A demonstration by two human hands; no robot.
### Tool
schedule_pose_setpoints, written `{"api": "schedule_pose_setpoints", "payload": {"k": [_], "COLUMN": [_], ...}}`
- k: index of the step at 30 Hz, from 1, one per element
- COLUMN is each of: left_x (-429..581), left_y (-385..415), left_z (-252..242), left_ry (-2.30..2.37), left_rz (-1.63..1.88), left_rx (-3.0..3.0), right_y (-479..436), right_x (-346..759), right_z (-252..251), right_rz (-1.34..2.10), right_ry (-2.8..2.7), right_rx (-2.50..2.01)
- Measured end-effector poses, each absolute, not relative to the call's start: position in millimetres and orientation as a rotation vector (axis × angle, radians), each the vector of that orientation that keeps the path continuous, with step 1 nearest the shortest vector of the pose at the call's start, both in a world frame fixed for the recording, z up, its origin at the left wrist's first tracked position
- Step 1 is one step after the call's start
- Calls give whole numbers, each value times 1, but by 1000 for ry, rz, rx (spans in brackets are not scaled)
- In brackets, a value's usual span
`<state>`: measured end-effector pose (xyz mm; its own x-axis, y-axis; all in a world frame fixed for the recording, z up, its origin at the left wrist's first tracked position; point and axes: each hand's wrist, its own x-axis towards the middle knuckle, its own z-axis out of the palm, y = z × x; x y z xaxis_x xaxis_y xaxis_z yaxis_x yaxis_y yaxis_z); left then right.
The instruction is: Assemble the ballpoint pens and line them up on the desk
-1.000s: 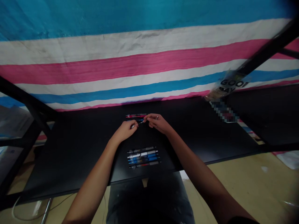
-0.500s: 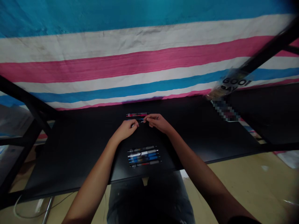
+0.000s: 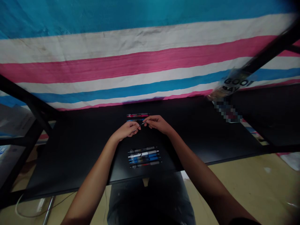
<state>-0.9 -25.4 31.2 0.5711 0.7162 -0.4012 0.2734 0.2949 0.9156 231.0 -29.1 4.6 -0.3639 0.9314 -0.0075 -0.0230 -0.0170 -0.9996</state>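
Between my two hands is a slim pen (image 3: 142, 124), slanting up to the right. My left hand (image 3: 127, 130) is closed around its lower left end. Fingertips of my right hand (image 3: 157, 123) pinch the other end, and most of the pen is hidden by fingers. Just beyond them a blue pen (image 3: 134, 120) lies flat, partly covered by my fingers, with red pens (image 3: 138, 115) behind it. Closer to me, several pens lie side by side, among them a white pen (image 3: 142, 154), a blue pen (image 3: 144, 158) and a grey-ended pen (image 3: 146, 164).
The pens lie on a black table (image 3: 82, 150) backed by a striped sheet (image 3: 140, 65). A clear printed bag (image 3: 232, 86) hangs by the black frame post at right, above a pixelated flat object (image 3: 227, 111). Another dark surface (image 3: 269, 115) adjoins on the right.
My left hand has turned slightly and its fingers have shifted along the pen, now closing further round it. The right hand has barely moved. The pens on the table lie as before.
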Motion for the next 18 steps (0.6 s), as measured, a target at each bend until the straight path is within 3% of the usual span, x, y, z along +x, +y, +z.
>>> {"api": "schedule_pose_setpoints", "payload": {"k": [18], "left_x": [-5], "left_y": [-22], "left_z": [26], "left_ry": [900], "left_rz": [436], "left_rx": [1214], "right_y": [-24], "right_x": [229], "right_z": [-8], "right_rz": [1318], "right_ry": [-1342], "right_rx": [-1034]}}
